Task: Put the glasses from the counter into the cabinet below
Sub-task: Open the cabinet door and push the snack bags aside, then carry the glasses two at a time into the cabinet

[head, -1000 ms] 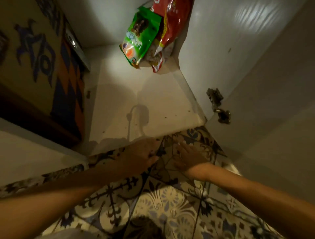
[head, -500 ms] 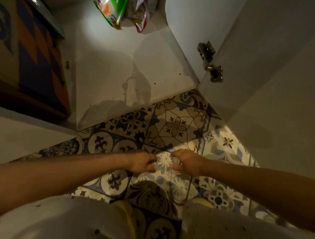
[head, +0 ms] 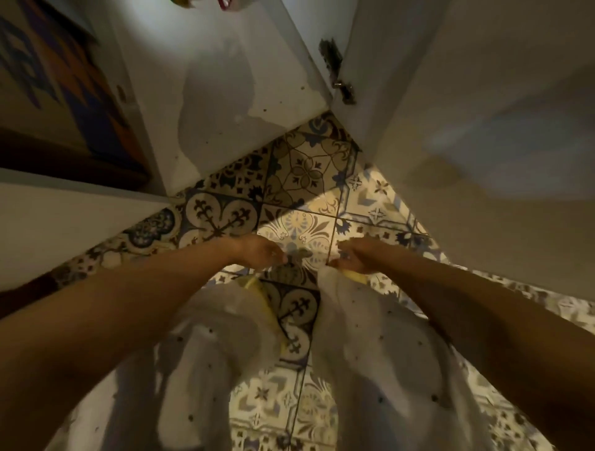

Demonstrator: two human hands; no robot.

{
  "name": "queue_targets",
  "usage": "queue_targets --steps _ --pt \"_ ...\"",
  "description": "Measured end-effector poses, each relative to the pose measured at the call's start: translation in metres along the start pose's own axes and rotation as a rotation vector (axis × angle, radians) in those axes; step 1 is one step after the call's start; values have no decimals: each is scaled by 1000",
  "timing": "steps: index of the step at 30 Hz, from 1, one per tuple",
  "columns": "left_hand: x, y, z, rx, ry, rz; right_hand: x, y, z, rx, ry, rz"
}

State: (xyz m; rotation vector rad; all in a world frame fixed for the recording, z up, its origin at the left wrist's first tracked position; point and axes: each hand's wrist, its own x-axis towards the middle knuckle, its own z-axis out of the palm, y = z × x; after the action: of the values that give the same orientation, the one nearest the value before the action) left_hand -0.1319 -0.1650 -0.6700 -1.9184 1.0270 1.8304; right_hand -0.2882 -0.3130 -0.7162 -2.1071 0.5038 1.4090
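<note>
No glass shows in this view. The open cabinet [head: 225, 80] has a bare white bottom shelf, lit in the middle. My left hand [head: 260, 254] and my right hand [head: 354, 257] hang close together over the patterned floor tiles [head: 306, 173], a short way in front of the shelf edge. On both hands the fingers are curled in and I see nothing held. My right hand touches the top of my white dotted trousers [head: 370, 338].
The cabinet door [head: 483, 128] stands open on the right, its dark hinge [head: 341, 87] at the shelf corner. A board with an orange, blue and purple pattern [head: 58, 80] leans at the left. Snack bags [head: 225, 2] barely show at the top edge.
Both hands have drawn back from the shelf edge toward my body. The view has pulled away from the cabinet, so the snack bags have slid almost out of sight and my trousers have come into view.
</note>
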Motion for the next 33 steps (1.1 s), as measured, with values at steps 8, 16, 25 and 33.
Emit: queue_targets --steps 8,16,25,33 --pt "-130 63 17 26 51 -12 -161 -26 -37 12 31 5" --pt "-282 124 2 70 59 68 -319 -53 -85 -5 11 2" --pt "-417 154 -23 6 134 19 -447 -100 -161 -137 61 -114" --pt "-504 145 -73 28 298 -2 -507 -159 -238 -410 28 -159"
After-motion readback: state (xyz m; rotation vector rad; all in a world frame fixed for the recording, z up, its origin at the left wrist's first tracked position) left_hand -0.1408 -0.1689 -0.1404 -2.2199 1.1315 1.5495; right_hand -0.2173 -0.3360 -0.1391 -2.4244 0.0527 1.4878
